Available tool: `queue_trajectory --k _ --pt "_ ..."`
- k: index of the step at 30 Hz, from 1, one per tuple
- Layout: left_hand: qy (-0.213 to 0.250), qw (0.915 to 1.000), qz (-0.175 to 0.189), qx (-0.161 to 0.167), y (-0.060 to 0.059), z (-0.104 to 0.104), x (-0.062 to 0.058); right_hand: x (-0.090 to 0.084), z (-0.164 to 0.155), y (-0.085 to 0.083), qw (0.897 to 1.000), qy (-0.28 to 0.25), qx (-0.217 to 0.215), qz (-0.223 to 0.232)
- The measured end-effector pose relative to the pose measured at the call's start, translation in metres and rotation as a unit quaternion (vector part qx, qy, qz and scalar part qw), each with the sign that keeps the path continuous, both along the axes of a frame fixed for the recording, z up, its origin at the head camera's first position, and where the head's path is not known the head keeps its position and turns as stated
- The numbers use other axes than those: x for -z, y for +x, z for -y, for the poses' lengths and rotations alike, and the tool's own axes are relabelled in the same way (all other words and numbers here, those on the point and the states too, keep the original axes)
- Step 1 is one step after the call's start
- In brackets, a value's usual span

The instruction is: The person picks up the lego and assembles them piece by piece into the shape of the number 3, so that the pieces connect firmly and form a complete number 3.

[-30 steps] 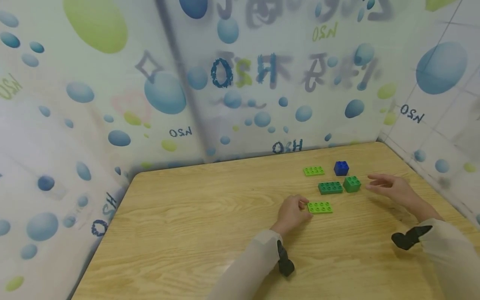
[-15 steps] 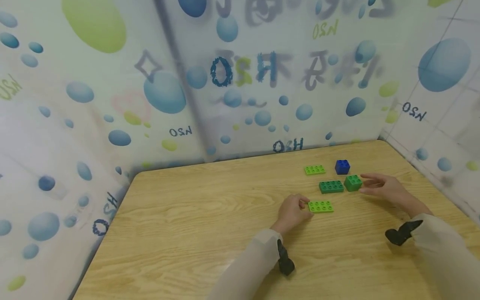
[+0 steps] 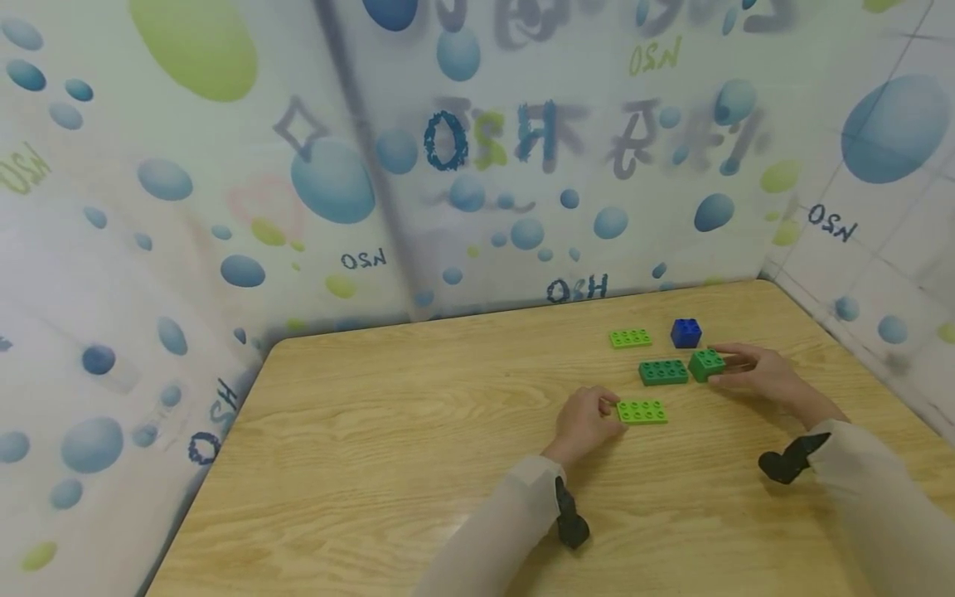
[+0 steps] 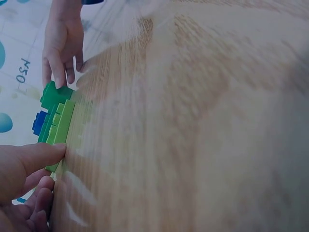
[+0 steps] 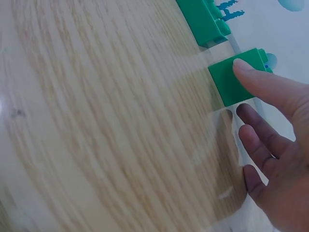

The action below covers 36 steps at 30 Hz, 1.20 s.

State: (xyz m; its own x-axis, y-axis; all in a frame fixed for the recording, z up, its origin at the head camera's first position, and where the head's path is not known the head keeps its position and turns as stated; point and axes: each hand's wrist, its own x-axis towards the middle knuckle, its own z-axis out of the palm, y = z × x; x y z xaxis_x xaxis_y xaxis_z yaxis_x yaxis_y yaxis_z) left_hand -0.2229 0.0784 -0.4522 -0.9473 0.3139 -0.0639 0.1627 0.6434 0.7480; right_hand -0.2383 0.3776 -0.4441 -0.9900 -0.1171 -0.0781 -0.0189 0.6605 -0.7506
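Observation:
At the near end of the group, my left hand pinches the left end of a light green toy building brick, flat and studded. The left wrist view shows the thumb along that brick's near side. Farther right, my right hand holds a small square green building block between thumb and index finger. In the right wrist view the thumb lies on the block's near face, and the other fingers are spread below. A longer dark green brick sits just left of the block, with a narrow gap between.
A blue square block stands behind the green one. Another flat light green brick lies at the back, left of the blue block. The wooden table meets a wall printed with bubbles behind.
My right hand has moved left to the square green block and taken it between thumb and index finger; the block has turned slightly. My left hand stays on the light green brick.

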Motion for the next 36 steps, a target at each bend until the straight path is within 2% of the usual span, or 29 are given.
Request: queue_trajectory --k 6,19,26,36 --pt "0.000 1.0000 -0.001 0.002 0.001 0.001 -0.002 0.002 0.003 -0.002 1.000 0.000 0.004 -0.005" --pt "-0.002 0.9999 -0.011 0.004 0.002 0.000 -0.001 0.000 0.004 0.006 0.999 -0.007 0.042 -0.014" --pt "0.001 1.0000 -0.009 0.004 0.002 0.001 -0.001 -0.010 0.009 0.008 0.999 -0.010 0.035 0.001" --pt "-0.004 0.9999 -0.013 0.005 0.002 0.000 -0.001 -0.031 0.025 0.016 0.999 -0.003 0.025 -0.024"
